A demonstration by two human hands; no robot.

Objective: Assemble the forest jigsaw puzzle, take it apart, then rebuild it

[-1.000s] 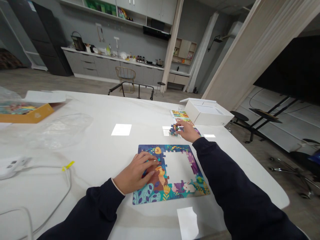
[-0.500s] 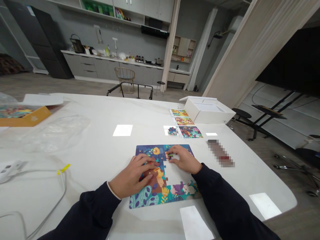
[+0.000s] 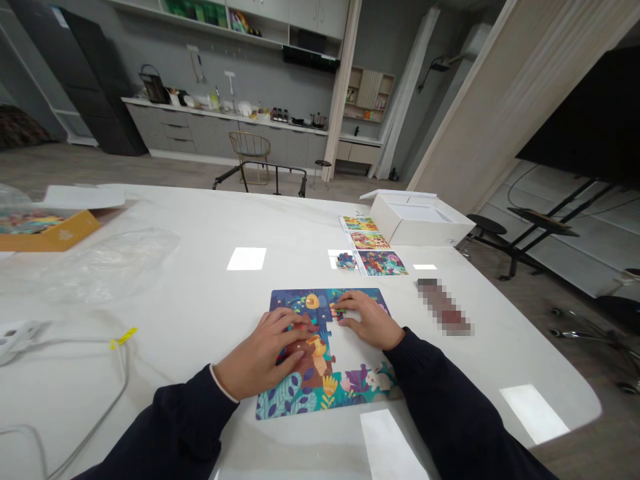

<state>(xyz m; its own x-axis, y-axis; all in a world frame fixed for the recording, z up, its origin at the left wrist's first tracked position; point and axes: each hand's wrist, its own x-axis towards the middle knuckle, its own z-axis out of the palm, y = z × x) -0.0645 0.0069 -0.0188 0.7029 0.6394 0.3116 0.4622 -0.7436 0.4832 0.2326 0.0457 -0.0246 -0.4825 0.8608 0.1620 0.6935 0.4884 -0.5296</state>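
Observation:
A colourful jigsaw puzzle [image 3: 325,389], partly assembled, lies on the white table in front of me, with a bare white gap right of its middle. My left hand [image 3: 265,350] rests on the left part of the puzzle, fingers stretched out and slightly apart, holding nothing. At the upper edge of the gap, my right hand [image 3: 367,319] has thumb and fingers closed on a small puzzle piece [image 3: 338,312], mostly hidden by the fingers. Beyond the puzzle sits a small stack of loose pieces [image 3: 346,261] beside a picture sheet [image 3: 384,263].
An open white box [image 3: 415,230] stands at the back right, with a pixelated object [image 3: 444,308] nearer me. On the left are an orange box [image 3: 75,230] of pieces, a crumpled clear plastic bag [image 3: 120,263], and a white cable [image 3: 113,400] with a yellow tag.
Both hands stay almost where they were on the puzzle. The right fingers shift very slightly at the held piece, and the camera view moves a little.

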